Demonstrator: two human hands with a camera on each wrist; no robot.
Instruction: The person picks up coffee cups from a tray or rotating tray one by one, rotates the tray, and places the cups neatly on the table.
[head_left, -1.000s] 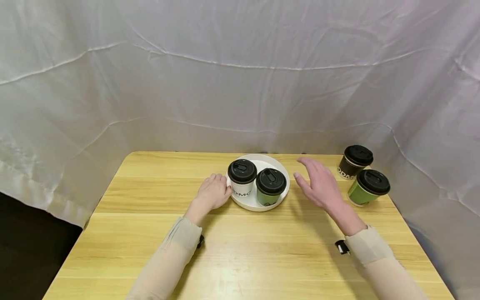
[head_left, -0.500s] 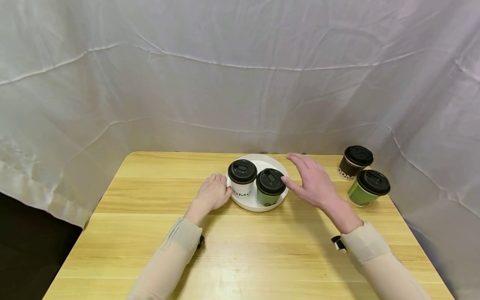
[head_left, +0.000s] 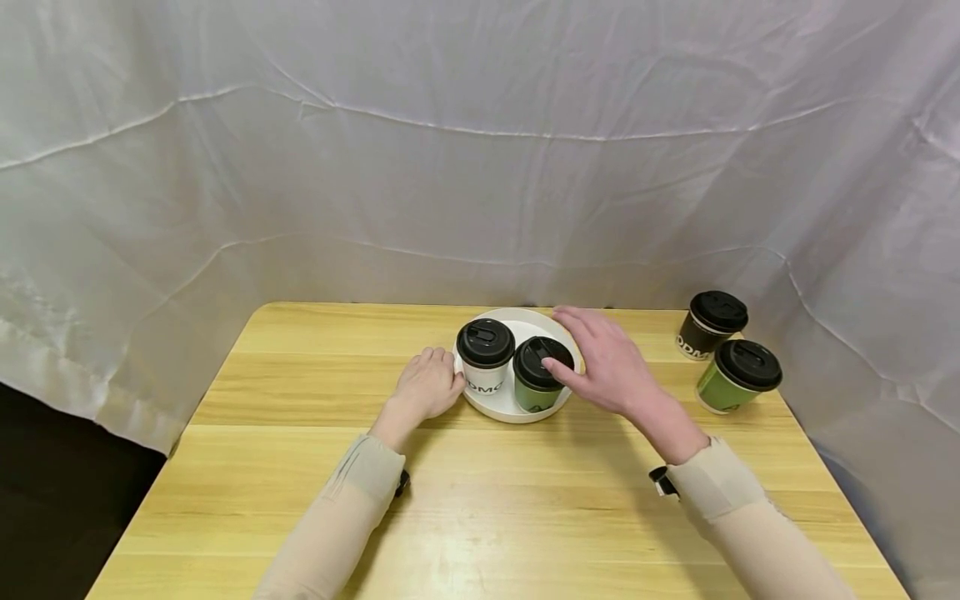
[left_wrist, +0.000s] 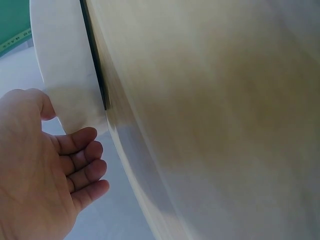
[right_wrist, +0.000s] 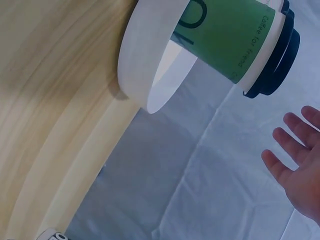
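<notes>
Left grip [head_left: 429, 383] pinches the white tray [head_left: 527, 325], seemingly to steady it; right grip [head_left: 609, 360], spread and empty, hovers by the tray's green cup [head_left: 534, 395], a white cup [head_left: 484, 357] alongside! Black cup [head_left: 705, 332] and second green cup [head_left: 726, 390] stand apart, tabletop [head_left: 480, 500] right.

"Coffee for friend" runs round the green cup [right_wrist: 225, 40]; the white cup [head_left: 484, 375] shows "DM", the black cup [head_left: 705, 329] "DDM", other letters unclear.
</notes>
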